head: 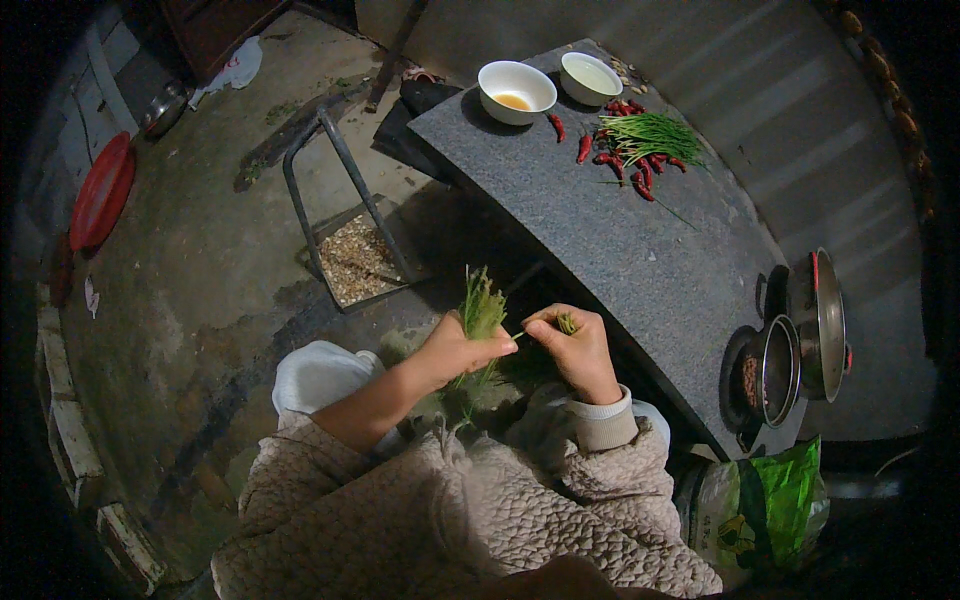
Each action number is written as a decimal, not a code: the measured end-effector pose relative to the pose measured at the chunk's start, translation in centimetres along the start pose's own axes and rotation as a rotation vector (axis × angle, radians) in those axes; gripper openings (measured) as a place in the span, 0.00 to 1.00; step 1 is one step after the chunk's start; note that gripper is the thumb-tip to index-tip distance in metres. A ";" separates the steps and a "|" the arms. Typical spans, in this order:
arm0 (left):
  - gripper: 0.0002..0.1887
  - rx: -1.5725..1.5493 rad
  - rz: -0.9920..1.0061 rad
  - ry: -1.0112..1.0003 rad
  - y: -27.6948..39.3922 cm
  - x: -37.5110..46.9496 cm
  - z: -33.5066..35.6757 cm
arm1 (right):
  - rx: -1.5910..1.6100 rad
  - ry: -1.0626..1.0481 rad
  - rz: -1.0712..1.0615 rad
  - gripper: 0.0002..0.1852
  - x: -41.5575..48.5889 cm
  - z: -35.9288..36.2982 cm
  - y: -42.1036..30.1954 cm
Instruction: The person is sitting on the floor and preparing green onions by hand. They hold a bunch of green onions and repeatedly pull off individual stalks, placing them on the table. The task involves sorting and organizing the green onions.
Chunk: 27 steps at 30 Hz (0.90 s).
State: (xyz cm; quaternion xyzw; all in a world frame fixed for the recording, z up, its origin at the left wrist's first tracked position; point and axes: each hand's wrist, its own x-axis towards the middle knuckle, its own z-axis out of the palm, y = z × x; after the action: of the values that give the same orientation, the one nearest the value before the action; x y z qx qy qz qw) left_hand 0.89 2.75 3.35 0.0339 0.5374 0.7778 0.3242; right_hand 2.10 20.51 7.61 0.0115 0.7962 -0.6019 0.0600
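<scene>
My left hand point(466, 346) grips a bunch of thin green herb stalks point(482, 306), whose feathery tops stick up above the thumb while loose strands hang below. Close by on its right, my right hand point(574, 346) pinches a pale stem point(517, 336) that runs between the two hands. Some yellowish-green bits point(566, 323) show in the curl of its fingers. Both hands are over my lap, beside the edge of a grey stone slab point(600, 277). On the slab lie a bundle of green chives or similar greens point(651, 139) and several red chilli peppers point(618, 166).
Two white bowls point(517, 84) with liquid stand at the slab's far end. Metal pots point(780, 371) sit at its right end, above a green plastic bag point(787, 495). A long-handled dustpan point(360, 259) holding scraps stands on the floor, with a red basin point(105, 191) farther left.
</scene>
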 end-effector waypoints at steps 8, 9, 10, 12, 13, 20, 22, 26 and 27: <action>0.07 -0.350 -0.105 -0.161 0.2 0.3 -1.0 | -0.091 0.046 0.061 0.10 0.1 -1.5 -0.2; 0.06 -0.333 -0.099 -0.155 0.2 0.3 -0.8 | -0.080 0.039 0.132 0.11 0.0 -1.5 -0.2; 0.06 -0.281 -0.081 -0.122 0.2 0.3 -0.6 | 0.048 0.042 0.125 0.11 0.0 -1.1 0.0; 0.06 -0.174 -0.048 -0.055 0.1 0.3 -0.1 | 0.258 0.029 0.117 0.11 -0.1 0.3 -0.1; 0.06 -0.154 -0.041 -0.050 0.0 0.3 0.1 | 0.364 0.024 0.113 0.11 -0.2 0.9 -0.2; 0.08 0.105 -0.045 0.072 0.1 0.5 0.3 | 0.826 0.118 0.128 0.21 1.1 0.5 1.4; 0.09 0.264 -0.017 0.090 -0.1 0.5 0.2 | 0.856 0.113 0.106 0.20 1.2 0.0 1.4; 0.12 0.537 0.056 0.051 -0.7 0.7 0.0 | 0.591 0.101 0.190 0.13 0.7 -0.6 0.6; 0.12 0.604 0.057 0.039 -0.7 0.7 0.1 | 0.452 0.103 0.206 0.11 0.5 -0.7 0.4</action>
State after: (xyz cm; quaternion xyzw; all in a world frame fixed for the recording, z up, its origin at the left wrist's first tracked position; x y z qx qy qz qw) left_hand 0.70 3.29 2.62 0.1290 0.7492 0.5922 0.2670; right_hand 1.57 21.23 7.37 0.1364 0.6382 -0.7539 0.0762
